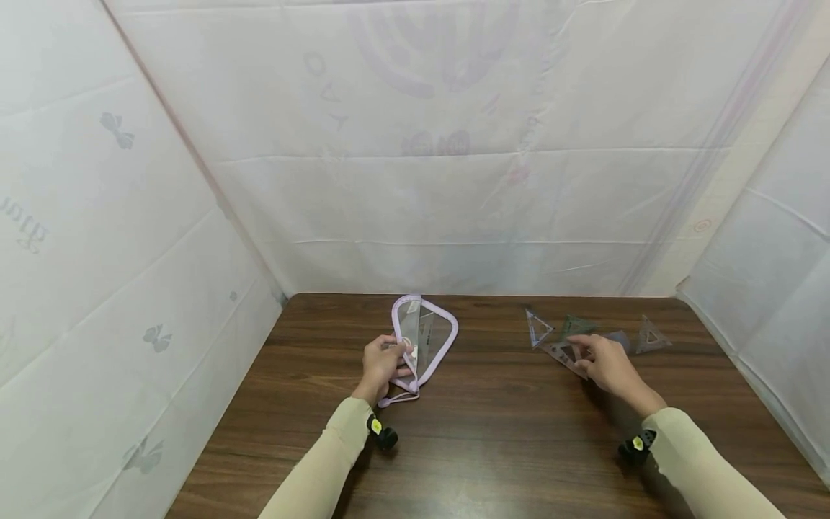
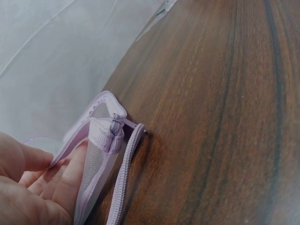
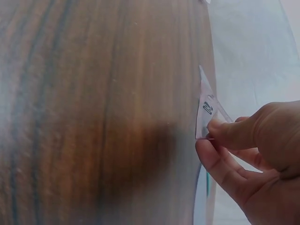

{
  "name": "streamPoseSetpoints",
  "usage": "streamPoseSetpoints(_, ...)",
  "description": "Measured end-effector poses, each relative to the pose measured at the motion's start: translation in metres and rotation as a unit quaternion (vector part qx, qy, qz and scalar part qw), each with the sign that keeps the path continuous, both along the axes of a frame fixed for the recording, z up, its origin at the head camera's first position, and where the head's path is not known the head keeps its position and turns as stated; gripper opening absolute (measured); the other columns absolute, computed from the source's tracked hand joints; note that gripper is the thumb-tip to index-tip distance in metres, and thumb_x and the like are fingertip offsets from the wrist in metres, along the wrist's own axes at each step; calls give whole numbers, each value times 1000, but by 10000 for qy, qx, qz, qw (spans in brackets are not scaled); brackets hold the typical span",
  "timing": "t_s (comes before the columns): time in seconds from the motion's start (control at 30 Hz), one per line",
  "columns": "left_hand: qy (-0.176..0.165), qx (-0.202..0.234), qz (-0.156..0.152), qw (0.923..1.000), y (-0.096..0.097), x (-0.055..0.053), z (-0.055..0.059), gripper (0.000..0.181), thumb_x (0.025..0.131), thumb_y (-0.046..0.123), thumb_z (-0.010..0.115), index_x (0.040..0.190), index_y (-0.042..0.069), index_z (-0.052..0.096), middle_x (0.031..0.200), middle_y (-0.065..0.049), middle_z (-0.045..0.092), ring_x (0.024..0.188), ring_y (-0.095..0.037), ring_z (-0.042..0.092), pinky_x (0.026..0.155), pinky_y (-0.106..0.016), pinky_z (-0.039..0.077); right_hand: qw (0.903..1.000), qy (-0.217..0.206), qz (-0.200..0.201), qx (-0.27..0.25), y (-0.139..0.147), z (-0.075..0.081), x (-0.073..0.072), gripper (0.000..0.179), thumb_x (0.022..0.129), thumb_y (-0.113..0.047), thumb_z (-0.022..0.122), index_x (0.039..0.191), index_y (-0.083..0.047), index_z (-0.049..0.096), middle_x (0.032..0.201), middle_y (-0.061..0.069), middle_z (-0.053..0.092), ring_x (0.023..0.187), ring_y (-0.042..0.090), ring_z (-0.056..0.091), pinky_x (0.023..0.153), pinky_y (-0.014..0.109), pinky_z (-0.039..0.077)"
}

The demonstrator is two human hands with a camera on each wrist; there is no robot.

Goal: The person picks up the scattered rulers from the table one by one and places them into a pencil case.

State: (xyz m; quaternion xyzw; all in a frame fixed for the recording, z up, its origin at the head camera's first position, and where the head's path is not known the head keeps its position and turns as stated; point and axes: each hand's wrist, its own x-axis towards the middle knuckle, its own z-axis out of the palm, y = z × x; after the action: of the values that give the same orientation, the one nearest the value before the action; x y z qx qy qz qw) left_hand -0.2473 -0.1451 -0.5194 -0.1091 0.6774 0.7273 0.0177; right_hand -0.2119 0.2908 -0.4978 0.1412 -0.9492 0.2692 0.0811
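Observation:
My left hand (image 1: 381, 366) pinches the edge of a mesh zip pouch (image 1: 438, 339) with lilac trim. In the left wrist view, the pouch's mouth (image 2: 104, 110) gapes beside the thumb, and a lilac pull cord (image 2: 124, 178) hangs from the zip. A clear piece with markings shows through the mesh. My right hand (image 1: 606, 364) pinches a clear triangular set square (image 1: 563, 356) between thumb and fingertips; its printed side (image 3: 206, 110) stands tilted up in the right wrist view. Just behind that hand lie a green set square (image 1: 577, 326) and a grey-blue drawing piece (image 1: 619, 339), partly hidden.
A clear triangle with bluish edges (image 1: 537, 329) lies left of the right hand, and a greyish triangle (image 1: 651, 336) lies to its right. The dark wooden table (image 1: 480, 440) meets white sheeting (image 1: 454, 216) at its back edge, with more sheeting on both sides.

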Motion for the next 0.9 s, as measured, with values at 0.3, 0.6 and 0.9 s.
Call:
streamPoseSetpoints(0.3, 56, 41, -46, 10000, -1, 0, 2, 20, 99, 1, 61, 115, -8, 55, 109, -30, 72, 81, -26, 74, 65, -44, 66, 9998, 169, 11, -63, 3, 8, -4, 45, 88, 12, 70, 131, 10, 61, 98, 14, 69, 63, 10, 56, 53, 26, 46)
streamPoseSetpoints(0.6, -21, -5, 7, 10000, -1, 1, 2, 17, 99, 2, 63, 113, -6, 57, 106, -27, 74, 79, -25, 75, 61, -41, 66, 9998, 136, -23, -151, 3, 13, -5, 46, 88, 12, 70, 132, 9, 60, 97, 16, 69, 69, 15, 65, 54, 27, 51)
streamPoseSetpoints(0.9, -13, -9, 13, 10000, 0, 1, 1, 14, 99, 2, 63, 110, -5, 57, 104, -25, 75, 78, -24, 75, 61, -41, 66, 9990, 347, -18, -271, 4, 17, -10, 45, 85, 13, 72, 129, 12, 61, 96, 18, 69, 70, 20, 70, 52, 24, 54)
